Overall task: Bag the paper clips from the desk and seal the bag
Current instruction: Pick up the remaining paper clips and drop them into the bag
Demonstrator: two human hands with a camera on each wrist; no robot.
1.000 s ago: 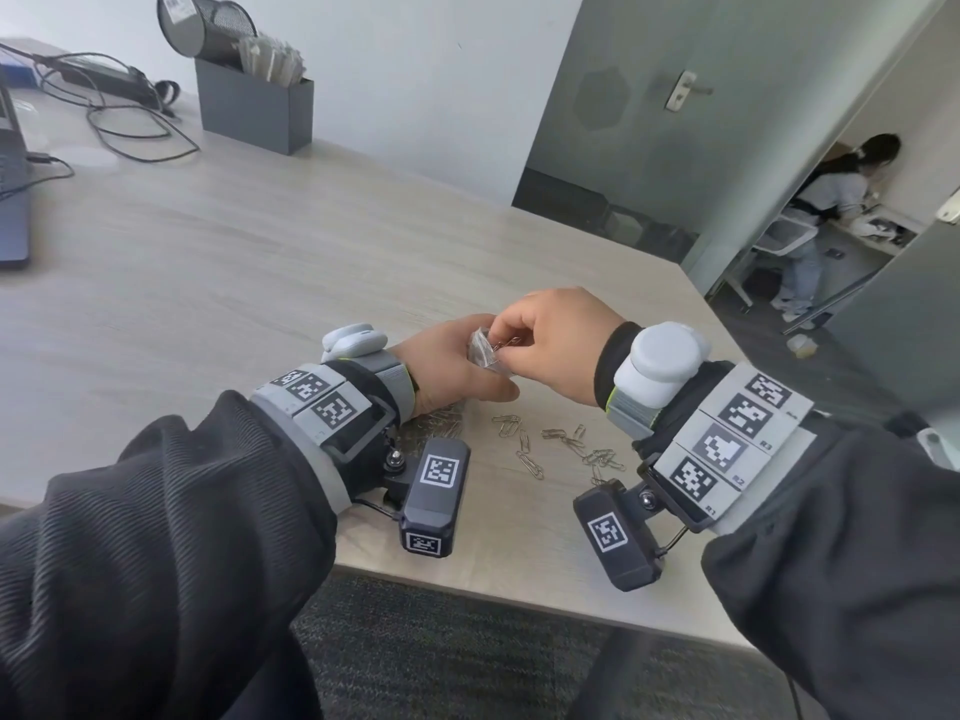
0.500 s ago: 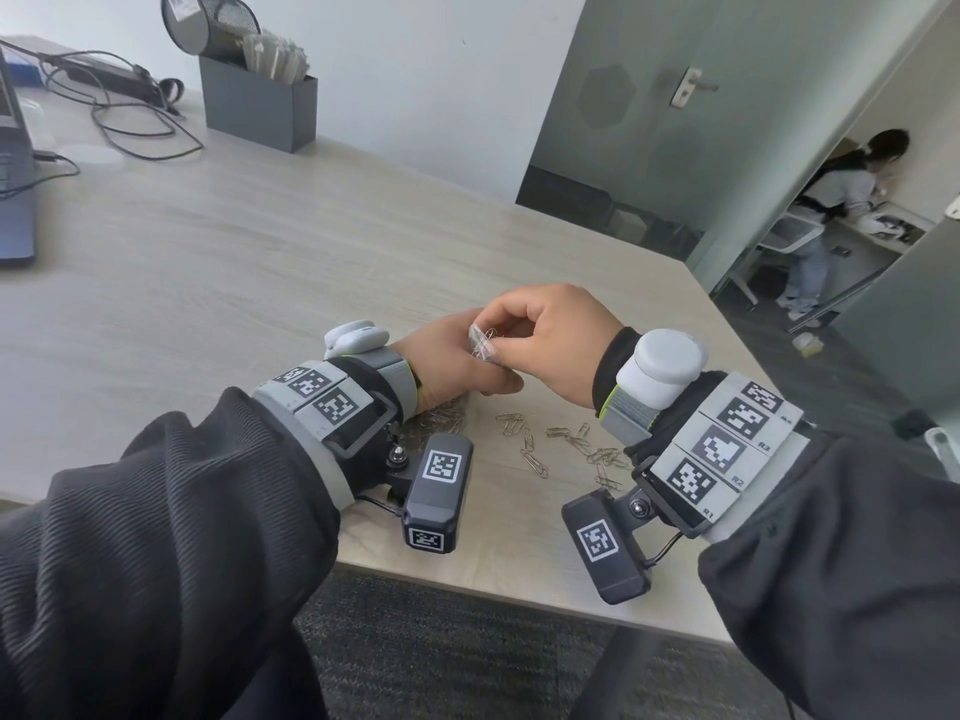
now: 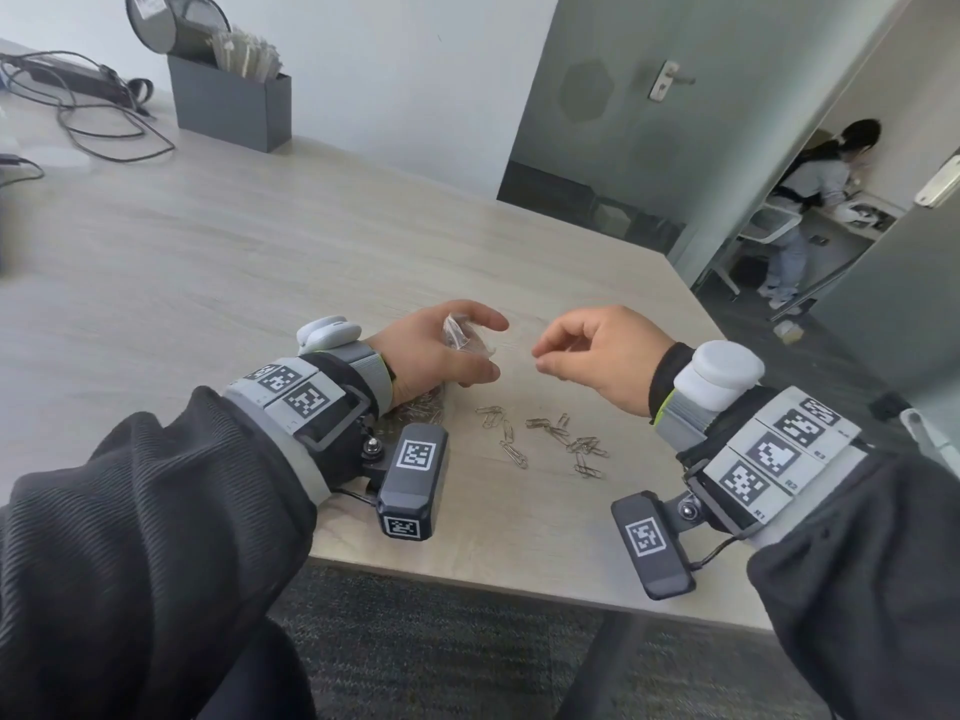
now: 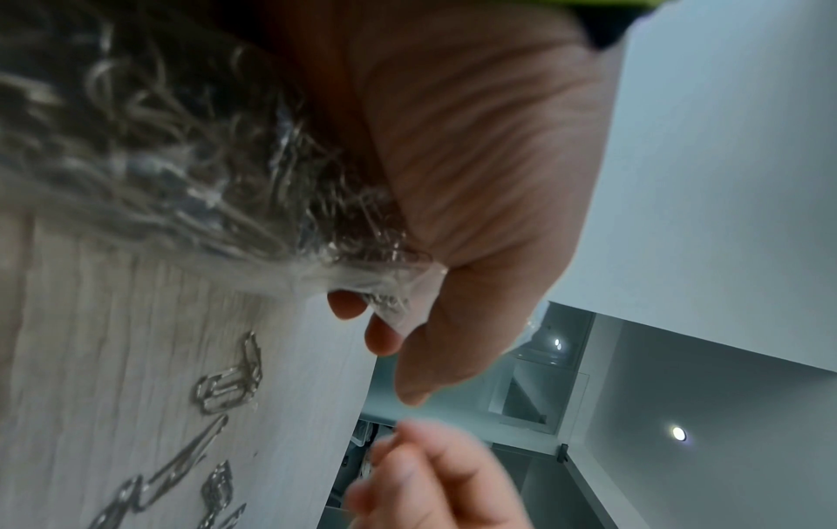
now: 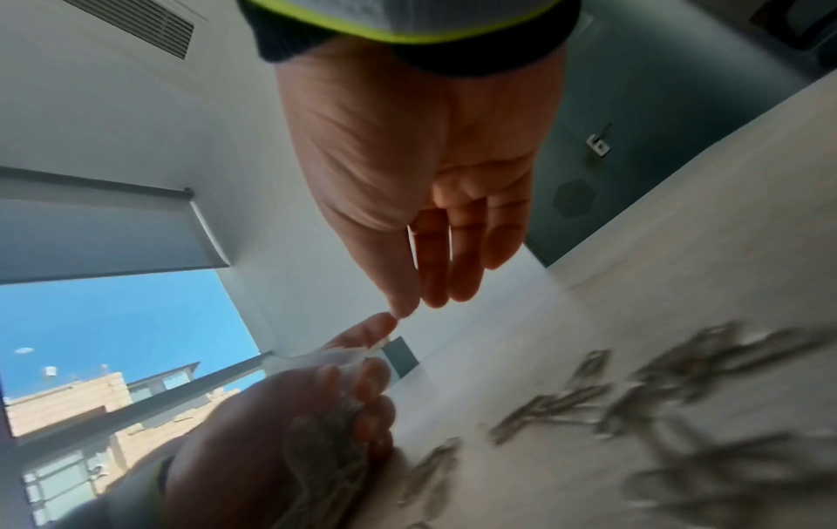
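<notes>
My left hand [image 3: 491, 348] grips the crumpled neck of a clear plastic bag [image 3: 465, 337], thumb on top and fingers curled beneath. The bag's belly, full of silver paper clips [image 4: 181, 171], lies on the desk under that wrist. My right hand [image 3: 540, 356] hovers a short way right of the bag's mouth, fingers loosely bent and holding nothing; the right wrist view shows its palm and fingers [image 5: 462, 257] bare. Several loose paper clips [image 3: 550, 439] lie scattered on the pale wood desk [image 3: 260, 262] between my two wrists.
A grey desk organiser [image 3: 228, 103] with a mesh cup [image 3: 171, 20] and black cables [image 3: 93, 116] sit at the far left. The desk's near edge runs just below my wrists. Beyond the right corner a person [image 3: 810, 200] stands in a doorway.
My right hand has drawn away to the right from the bag's mouth, where it pinched a paper clip, and now holds nothing. The left hand still grips the bag.
</notes>
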